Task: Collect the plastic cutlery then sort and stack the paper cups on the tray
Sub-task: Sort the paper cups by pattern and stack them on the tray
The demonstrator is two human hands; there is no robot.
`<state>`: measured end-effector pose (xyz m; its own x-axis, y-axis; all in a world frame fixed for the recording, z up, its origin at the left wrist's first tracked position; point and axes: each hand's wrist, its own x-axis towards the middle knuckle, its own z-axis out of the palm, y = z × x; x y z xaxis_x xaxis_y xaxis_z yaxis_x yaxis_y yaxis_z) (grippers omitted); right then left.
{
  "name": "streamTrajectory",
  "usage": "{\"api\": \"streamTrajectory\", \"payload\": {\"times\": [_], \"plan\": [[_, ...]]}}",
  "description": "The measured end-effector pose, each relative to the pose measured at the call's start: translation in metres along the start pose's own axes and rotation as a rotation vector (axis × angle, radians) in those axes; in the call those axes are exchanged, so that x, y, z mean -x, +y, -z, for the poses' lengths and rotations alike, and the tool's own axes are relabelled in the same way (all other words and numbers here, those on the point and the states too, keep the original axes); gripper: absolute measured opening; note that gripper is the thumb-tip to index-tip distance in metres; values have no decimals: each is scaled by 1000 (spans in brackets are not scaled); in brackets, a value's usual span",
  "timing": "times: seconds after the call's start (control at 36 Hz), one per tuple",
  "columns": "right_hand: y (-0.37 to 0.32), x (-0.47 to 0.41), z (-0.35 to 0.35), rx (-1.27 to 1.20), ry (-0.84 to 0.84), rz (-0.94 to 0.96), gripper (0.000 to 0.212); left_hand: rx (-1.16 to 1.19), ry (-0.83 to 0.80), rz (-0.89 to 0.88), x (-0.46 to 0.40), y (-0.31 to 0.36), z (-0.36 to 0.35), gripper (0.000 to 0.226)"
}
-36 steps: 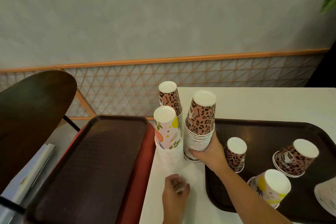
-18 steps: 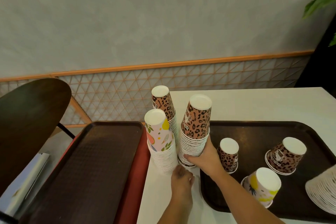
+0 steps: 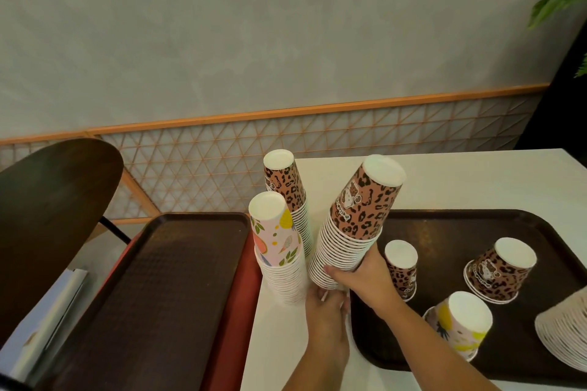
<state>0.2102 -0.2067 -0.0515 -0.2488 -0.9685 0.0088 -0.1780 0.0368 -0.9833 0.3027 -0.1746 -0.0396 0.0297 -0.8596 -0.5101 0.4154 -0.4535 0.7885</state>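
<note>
My right hand grips the lower part of a tall leopard-print cup stack, which tilts to the right above the white table. My left hand reaches under the stack's bottom rim; its fingertips are hidden there. A fruit-print stack and another leopard stack stand upside down on the table's left edge. On the dark tray sit a small leopard cup, a wide leopard cup, a fruit-print cup and a lying stack of white rims.
A second dark tray lies on a red one to the left, lower than the table. A dark round chair back and white papers are at far left. A lattice screen runs behind; a plant is at the top right.
My right hand has lifted and tilted the leopard stack to the right. My left hand has moved forward from the table to the stack's base.
</note>
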Motion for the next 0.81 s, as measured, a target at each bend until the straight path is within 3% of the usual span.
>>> {"api": "streamTrajectory", "payload": {"times": [0.19,0.33,0.67,0.81], "plan": [[-25,17,16,42,-23,45,84,-277,-37,-187,10,2,4,67],[-44,34,31,118,-85,34,84,-549,-134,-335,12,4,6,94],[-81,76,57,182,-121,44,84,-697,-343,-545,26,13,1,92],[-119,89,82,124,-54,68,83,-735,-394,-438,32,2,2,90]]}}
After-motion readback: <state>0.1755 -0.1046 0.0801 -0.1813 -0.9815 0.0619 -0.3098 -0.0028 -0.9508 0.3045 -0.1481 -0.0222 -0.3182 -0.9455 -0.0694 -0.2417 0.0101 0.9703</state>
